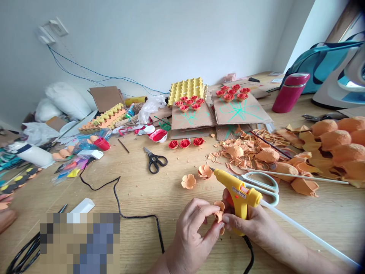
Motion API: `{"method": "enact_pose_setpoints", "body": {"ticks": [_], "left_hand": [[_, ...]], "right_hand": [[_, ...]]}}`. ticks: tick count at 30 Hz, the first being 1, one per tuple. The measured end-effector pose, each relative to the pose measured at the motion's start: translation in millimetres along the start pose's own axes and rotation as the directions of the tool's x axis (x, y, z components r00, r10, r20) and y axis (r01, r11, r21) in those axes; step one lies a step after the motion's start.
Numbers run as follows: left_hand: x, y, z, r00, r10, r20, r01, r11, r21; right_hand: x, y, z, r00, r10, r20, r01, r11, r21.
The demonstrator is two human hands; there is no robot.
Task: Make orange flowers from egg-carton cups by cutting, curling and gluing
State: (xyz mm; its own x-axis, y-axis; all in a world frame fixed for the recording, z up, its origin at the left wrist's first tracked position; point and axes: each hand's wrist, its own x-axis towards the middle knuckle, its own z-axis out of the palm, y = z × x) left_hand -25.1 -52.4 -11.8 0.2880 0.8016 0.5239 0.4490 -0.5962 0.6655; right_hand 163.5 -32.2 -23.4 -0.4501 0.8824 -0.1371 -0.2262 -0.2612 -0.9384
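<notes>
My left hand (192, 238) pinches a small orange egg-carton flower (219, 216) between thumb and fingers. In my right hand (258, 226) is a yellow hot glue gun (238, 194), its nozzle pointing up and left and a long white glue stick (308, 232) sticking out of its back. The right thumb also touches the flower's edge. Just beyond the hands lie two more orange flower cups, one flat and open (188, 181), the other layered (205, 172) and close to the nozzle. Fingers partly hide the held flower.
Light-handled scissors (261, 186) lie behind the glue gun; black scissors (155, 160) are farther left. Orange carton scraps (251, 150) pile up at right. Red flowers (184, 143) stand near painted cardboard (242, 110). A black cord (118, 198) crosses the table. Another person's hand (7, 220) shows at left.
</notes>
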Motion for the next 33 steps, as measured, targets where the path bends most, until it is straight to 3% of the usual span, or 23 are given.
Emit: {"method": "enact_pose_setpoints", "body": {"ticks": [6, 18, 33], "left_hand": [[-0.3, -1.1, 0.0, 1.0, 0.026, -0.007, -0.026, 1.0, -0.014], [-0.1, 2.3, 2.1, 0.997, -0.026, -0.071, 0.027, 1.0, 0.014], [-8.3, -7.0, 8.6, 0.994, -0.01, -0.108, 0.009, 1.0, -0.003]], "right_hand": [[1.8, 0.6, 0.8, 1.0, 0.005, 0.002, -0.005, 1.0, 0.013], [0.1, 2.4, -2.6, 0.999, -0.017, 0.035, 0.017, 1.0, -0.004], [-0.4, 3.4, -2.5, 1.0, 0.025, -0.004, -0.025, 1.0, 0.001]]}}
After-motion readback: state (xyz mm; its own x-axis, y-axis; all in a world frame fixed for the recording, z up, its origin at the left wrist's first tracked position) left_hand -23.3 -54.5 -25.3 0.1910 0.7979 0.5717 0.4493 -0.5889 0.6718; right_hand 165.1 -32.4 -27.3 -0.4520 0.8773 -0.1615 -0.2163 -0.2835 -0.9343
